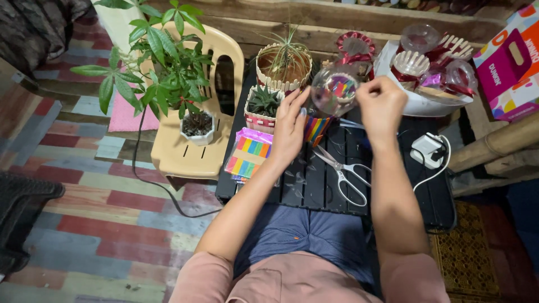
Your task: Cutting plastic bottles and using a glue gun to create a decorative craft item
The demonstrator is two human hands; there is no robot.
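My left hand (289, 126) rests with fingers extended against the side of a small pot made of coloured sticks (316, 129) on the black slatted table (314, 185). A clear plastic dome (334, 88) sits over the pot's top, with coloured sticks visible through it. My right hand (382, 104) pinches the dome's right edge with closed fingers. White-handled scissors (343, 171) lie open on the table just below my hands. A pack of coloured sticks (250, 154) lies to the left of my left wrist.
Two potted succulents in stick-wrapped pots (264, 106) (284, 64) stand behind my left hand. A white tray (418, 101) holds ribboned clear domes. A cream plastic chair (188, 151) carries a leafy plant. A white charger (426, 150) and a pink box (508, 67) are at right.
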